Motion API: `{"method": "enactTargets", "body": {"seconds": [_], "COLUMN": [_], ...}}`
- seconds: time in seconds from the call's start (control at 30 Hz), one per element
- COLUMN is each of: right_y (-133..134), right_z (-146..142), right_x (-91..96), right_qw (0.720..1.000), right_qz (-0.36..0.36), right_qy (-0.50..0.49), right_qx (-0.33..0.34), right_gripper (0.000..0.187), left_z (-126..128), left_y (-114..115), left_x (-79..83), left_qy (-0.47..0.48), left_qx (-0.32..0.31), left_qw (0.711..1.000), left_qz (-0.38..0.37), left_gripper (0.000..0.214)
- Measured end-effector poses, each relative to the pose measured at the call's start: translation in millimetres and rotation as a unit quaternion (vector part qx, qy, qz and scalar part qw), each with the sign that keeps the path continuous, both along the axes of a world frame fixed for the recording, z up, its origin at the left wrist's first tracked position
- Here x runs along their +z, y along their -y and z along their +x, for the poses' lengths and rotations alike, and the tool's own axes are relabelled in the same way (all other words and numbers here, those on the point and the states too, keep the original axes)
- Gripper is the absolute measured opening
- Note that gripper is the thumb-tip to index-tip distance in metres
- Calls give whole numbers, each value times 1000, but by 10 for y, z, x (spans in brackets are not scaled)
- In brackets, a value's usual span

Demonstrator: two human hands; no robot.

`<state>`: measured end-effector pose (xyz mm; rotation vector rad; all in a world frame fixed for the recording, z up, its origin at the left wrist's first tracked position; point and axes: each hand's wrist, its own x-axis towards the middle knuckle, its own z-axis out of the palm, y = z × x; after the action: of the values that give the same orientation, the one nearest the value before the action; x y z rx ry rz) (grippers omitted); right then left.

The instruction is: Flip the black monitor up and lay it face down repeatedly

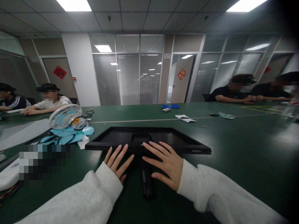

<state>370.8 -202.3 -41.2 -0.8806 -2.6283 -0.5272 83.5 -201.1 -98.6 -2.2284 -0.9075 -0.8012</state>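
Note:
A black monitor (182, 141) lies face down on the green table (245, 146), its back panel up and a black stand arm (146, 182) pointing toward me. My left hand (118, 161) rests flat with fingers stretched out on the monitor's near edge, left of the arm. My right hand (164, 163) lies flat with fingers spread on the same edge, just right of the arm. Neither hand holds anything. Both arms wear light grey sleeves.
A small white and blue desk fan (66, 117) lies to the left beside blue fan blades (67, 135). A white object (8, 177) sits at the near left edge. Paper scraps (185, 118) and blue items (171, 106) lie further back. Other people sit at both far sides.

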Motion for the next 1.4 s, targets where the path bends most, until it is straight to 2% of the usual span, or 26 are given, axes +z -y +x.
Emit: {"method": "enactTargets", "body": {"seconds": [0.2,0.5,0.67,1.2,1.3,1.4], "right_y": [-1,-9,-12,4,20,56], "right_z": [-6,-1,4,1,-10,-15], "right_x": [-4,4,18,20,30,91], "right_qw": [1000,1000,1000,1000,1000,999], "right_qz": [-5,-8,-14,-19,-27,-51], "right_qy": [2,-2,5,0,-7,-17], "right_qx": [-2,-1,-6,-3,-1,4], "right_gripper": [51,50,50,51,52,55], "left_z": [-18,8,-1,-11,1,-42], "left_y": [16,4,12,17,31,18], "left_x": [12,13,32,20,113,338], "left_qy": [-14,8,-10,-11,-7,3], "left_qx": [18,0,15,11,0,-25], "left_qw": [999,1000,1000,1000,1000,999], "left_qz": [-24,-6,-7,10,18,33], "left_gripper": [68,58,61,62,60,57]}}
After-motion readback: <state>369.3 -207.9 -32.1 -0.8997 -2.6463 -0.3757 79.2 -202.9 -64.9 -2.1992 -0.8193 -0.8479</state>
